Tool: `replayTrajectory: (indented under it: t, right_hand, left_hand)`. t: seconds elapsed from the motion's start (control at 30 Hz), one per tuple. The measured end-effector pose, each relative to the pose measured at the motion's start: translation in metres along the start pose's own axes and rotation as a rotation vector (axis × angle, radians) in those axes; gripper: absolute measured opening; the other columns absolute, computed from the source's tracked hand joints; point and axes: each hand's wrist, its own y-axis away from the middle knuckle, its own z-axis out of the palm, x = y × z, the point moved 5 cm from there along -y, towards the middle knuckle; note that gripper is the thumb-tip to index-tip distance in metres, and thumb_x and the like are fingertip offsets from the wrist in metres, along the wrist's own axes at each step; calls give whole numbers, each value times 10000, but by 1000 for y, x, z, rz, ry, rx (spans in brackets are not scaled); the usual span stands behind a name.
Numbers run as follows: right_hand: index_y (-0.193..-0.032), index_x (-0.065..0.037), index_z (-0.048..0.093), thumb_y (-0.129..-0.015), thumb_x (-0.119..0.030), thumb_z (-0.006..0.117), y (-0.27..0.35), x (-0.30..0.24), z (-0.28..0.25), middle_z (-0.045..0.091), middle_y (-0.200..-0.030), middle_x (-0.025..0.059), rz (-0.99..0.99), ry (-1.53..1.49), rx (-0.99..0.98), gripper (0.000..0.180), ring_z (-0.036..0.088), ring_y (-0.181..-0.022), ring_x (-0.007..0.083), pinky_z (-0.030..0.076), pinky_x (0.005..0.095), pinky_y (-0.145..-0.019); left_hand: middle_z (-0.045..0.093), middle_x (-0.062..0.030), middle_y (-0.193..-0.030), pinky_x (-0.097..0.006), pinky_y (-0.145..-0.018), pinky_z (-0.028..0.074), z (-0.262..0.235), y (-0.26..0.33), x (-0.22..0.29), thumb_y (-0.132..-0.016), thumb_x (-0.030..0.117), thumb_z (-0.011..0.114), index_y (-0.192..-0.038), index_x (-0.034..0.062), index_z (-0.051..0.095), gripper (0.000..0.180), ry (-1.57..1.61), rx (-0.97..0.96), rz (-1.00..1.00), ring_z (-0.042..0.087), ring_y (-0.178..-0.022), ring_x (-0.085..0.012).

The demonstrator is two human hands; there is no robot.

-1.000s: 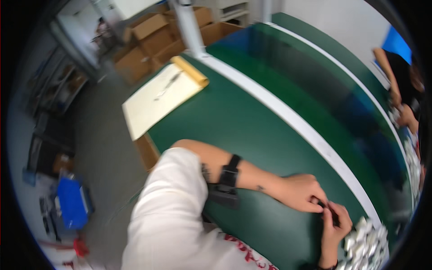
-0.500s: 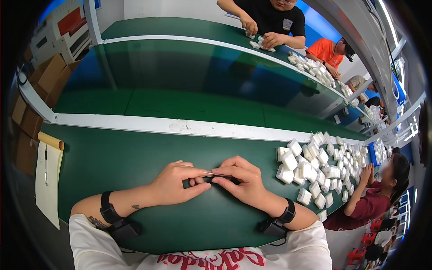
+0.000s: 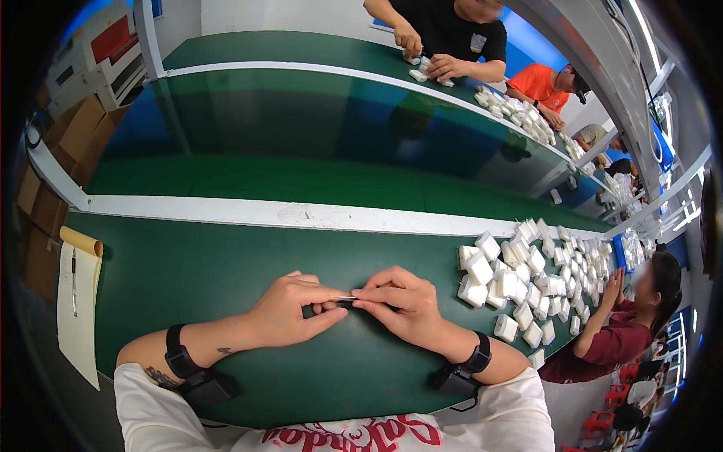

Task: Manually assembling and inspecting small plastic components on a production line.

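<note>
My left hand and my right hand meet over the green table, fingertips pinched together on a small thin silvery piece held between them. Both wrists wear black bands. Most of the piece is hidden by my fingers. To the right of my right hand lies a pile of small white boxes.
A paper pad with a pen lies at the table's left end. A white rail and a glass divider split the table. A person in maroon sits at my right; others work across at the far side. Cardboard boxes stand left.
A second ago I looked left, my hands at the lower right. The view then swung to the table centre; since half a second ago my hands have stayed pinched together.
</note>
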Motion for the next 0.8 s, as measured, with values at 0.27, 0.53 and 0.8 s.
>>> replayTrajectory:
  t: [0.27, 0.53, 0.8]
  right_hand:
    - [-931, -60, 767, -775, -19, 783, 0, -3, -1, 662, -881, 41, -19, 15, 6, 162, 651, -661, 137, 521, 257, -556]
    - [-917, -57, 767, -774, -23, 785, 1, -3, -1, 660, -873, 42, -52, 17, 21, 148, 638, -643, 138, 516, 259, -544]
    - [-986, -47, 745, -798, -34, 783, -2, 2, 1, 647, -943, 63, 34, -70, -2, 192, 632, -732, 129, 513, 242, -587]
  left_hand:
    - [734, 35, -768, -300, -662, 411, 2, 2, -2, -829, 137, 736, -1061, 100, 749, 236, -9, -14, 9, 593, -649, -116]
    - [721, 27, -739, -301, -652, 407, 3, 3, 0, -830, 143, 736, -1055, 97, 750, 230, 1, -5, 19, 592, -643, -121]
    - [674, -18, -695, -305, -644, 425, 1, 0, 3, -818, 135, 744, -1037, 85, 751, 225, -16, 9, 20, 602, -626, -145]
